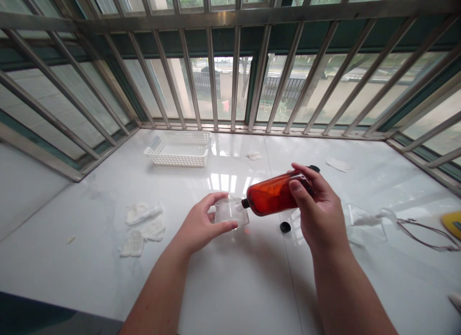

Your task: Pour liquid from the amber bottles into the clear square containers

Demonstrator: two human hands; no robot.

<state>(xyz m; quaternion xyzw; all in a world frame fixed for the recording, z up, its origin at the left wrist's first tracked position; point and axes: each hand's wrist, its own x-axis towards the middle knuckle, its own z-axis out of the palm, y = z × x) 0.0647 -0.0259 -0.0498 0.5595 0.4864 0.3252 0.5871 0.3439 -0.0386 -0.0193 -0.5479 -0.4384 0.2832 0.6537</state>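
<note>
My left hand (pixel 201 222) is closed round a small clear container (pixel 226 212), thumb on the near side and fingers on the far side. My right hand (pixel 320 210) grips an amber bottle (pixel 272 194), tilted so that its dark-collared neck points left and slightly down. That neck meets the clear container's right side; a small clear ribbed piece shows there, and I cannot tell which of the two it belongs to. Whether liquid is flowing cannot be made out. A black cap (pixel 285 227) lies on the table below the amber bottle. Another black round piece (pixel 314 168) shows behind my right fingers.
A white perforated basket (pixel 176 159) stands at the back left of the white table (pixel 230 287). Crumpled white tissues (pixel 144 227) lie at left. To the right are a clear container (pixel 365 224), a thin cord (pixel 428 234) and a yellow object (pixel 452 224). Metal bars (pixel 236 80) line the back.
</note>
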